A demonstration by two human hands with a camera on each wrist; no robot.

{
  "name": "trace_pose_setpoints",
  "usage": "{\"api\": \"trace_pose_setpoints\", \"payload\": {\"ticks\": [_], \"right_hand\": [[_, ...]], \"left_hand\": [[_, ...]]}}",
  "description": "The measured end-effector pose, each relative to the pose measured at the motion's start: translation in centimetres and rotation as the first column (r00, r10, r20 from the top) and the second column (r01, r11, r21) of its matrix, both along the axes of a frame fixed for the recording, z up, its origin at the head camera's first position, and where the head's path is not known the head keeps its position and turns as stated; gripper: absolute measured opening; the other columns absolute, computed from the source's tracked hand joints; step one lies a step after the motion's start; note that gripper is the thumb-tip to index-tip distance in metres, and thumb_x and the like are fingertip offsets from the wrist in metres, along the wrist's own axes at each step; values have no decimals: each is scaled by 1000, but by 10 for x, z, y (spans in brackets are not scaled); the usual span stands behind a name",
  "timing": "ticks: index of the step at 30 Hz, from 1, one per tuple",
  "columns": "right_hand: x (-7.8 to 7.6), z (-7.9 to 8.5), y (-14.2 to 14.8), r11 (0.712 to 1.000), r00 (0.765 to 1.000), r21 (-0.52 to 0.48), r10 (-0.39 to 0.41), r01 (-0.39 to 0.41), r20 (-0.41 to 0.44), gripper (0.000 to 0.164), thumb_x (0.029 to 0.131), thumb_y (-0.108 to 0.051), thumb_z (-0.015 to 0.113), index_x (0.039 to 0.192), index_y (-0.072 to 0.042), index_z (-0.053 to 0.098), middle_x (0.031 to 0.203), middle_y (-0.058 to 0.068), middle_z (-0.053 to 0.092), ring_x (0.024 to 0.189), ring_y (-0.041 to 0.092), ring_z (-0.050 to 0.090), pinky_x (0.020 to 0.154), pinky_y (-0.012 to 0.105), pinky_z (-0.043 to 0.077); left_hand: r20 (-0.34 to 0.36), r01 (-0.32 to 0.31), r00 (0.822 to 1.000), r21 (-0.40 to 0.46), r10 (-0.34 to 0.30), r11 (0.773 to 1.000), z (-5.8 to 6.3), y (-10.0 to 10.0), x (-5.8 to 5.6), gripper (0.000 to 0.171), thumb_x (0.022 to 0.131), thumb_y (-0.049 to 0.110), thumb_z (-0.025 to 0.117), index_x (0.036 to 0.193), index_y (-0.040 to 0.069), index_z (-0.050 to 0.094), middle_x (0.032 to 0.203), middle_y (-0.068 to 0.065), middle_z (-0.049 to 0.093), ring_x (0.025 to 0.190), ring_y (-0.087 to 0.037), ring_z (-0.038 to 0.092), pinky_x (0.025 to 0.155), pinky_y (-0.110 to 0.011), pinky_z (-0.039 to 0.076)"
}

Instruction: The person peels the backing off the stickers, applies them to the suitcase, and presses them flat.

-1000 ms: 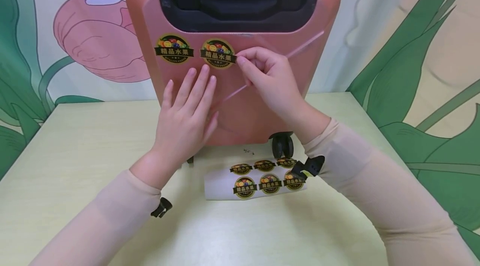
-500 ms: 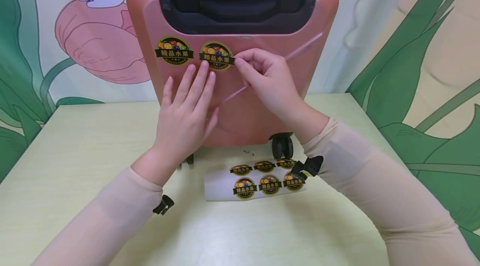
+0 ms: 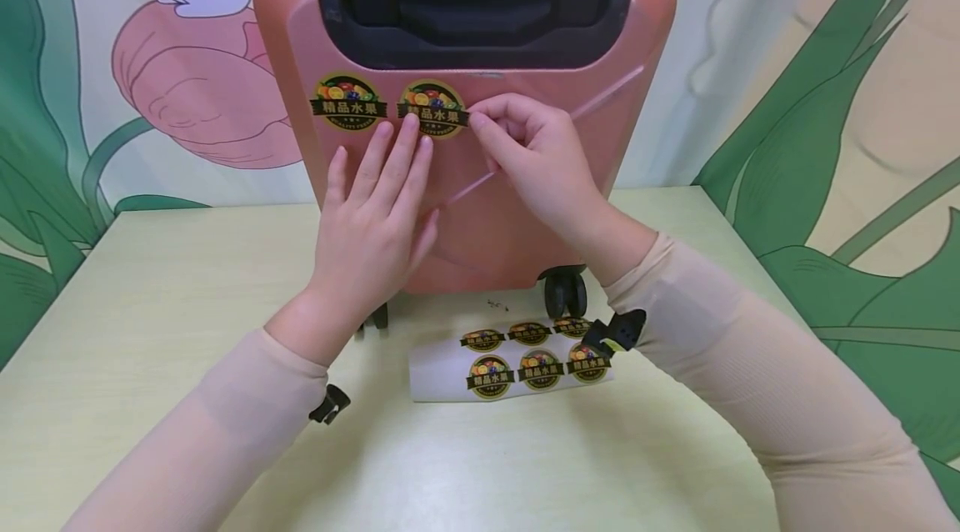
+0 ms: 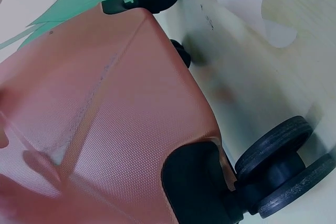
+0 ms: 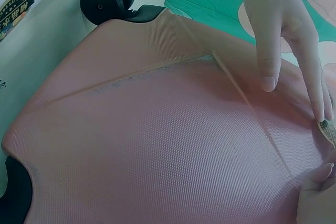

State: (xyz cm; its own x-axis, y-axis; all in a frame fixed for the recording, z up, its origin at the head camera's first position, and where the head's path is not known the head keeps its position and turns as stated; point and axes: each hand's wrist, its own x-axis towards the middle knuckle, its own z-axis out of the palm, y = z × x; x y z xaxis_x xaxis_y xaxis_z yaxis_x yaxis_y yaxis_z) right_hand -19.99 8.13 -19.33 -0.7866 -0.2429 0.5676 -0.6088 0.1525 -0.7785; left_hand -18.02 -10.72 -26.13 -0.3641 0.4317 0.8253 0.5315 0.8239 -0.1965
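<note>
A pink suitcase (image 3: 480,240) stands upright, its black handle recess (image 3: 472,7) at the top. Two round fruit stickers with black banners show on its face: a left sticker (image 3: 348,102) and a right sticker (image 3: 432,108). My right hand (image 3: 543,153) pinches the right sticker's right edge between thumb and index finger. My left hand (image 3: 371,223) has its fingers spread, with fingertips at the right sticker's lower left edge. In the right wrist view, left fingertips (image 5: 320,114) meet the sticker (image 5: 328,131) on one side while the right thumb (image 5: 320,174) is on the other.
A white sticker sheet (image 3: 442,373) with several matching stickers lies on the pale table (image 3: 480,465) in front of the suitcase. A black caster wheel (image 3: 565,292) stands just behind it. Behind is a wall with painted leaves (image 3: 795,207).
My left fingers have slid slightly upward onto the right sticker's lower left edge. The right sticker has shifted a little left; my right hand still pinches it.
</note>
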Motion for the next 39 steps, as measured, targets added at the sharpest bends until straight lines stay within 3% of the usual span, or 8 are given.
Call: {"api": "trace_pose_setpoints", "payload": {"ticks": [10, 25, 30, 34, 39], "right_hand": [[0, 0, -1, 1000, 1000, -1, -4, 4, -8, 17, 92, -12, 59, 96, 3, 65, 59, 11, 48, 51, 21, 37, 46, 27, 29], [-1, 0, -1, 1000, 1000, 10, -13, 14, -24, 16, 92, -11, 59, 96, 3, 65, 60, 15, 48, 49, 20, 38, 46, 27, 31], [0, 1, 0, 994, 995, 73, -72, 77, -68, 17, 92, -13, 59, 97, 1, 67, 60, 12, 51, 52, 20, 41, 48, 27, 33], [2, 4, 0, 970, 971, 164, -149, 181, -187, 16, 91, -13, 60, 95, -1, 70, 62, 7, 55, 55, 16, 44, 52, 24, 34], [5, 7, 1, 910, 902, 255, -220, 327, -372, 17, 91, -14, 59, 94, -3, 71, 64, 3, 59, 56, 10, 47, 56, 22, 38]], "left_hand": [[19, -33, 999, -8, 33, 999, 2, 1, -1, 66, 86, 24, 62, 142, 2, 36, 151, -11, 26, 140, -25, 15, 109, -52, 7], [-38, -106, 994, 16, 106, 994, 1, -1, -4, 66, 88, 23, 59, 145, 5, 32, 152, -8, 24, 140, -27, 16, 106, -57, 8], [-35, -113, 993, 12, 114, 993, 1, -1, -4, 67, 88, 24, 60, 145, 6, 31, 152, -8, 24, 140, -27, 15, 106, -57, 7], [-30, -117, 993, 12, 117, 993, 0, -1, -4, 67, 88, 24, 59, 145, 6, 30, 152, -8, 23, 140, -27, 15, 106, -57, 7], [-27, -111, 993, 13, 112, 994, 0, -1, -4, 68, 88, 24, 60, 146, 6, 30, 152, -8, 23, 140, -27, 14, 106, -57, 7]]}}
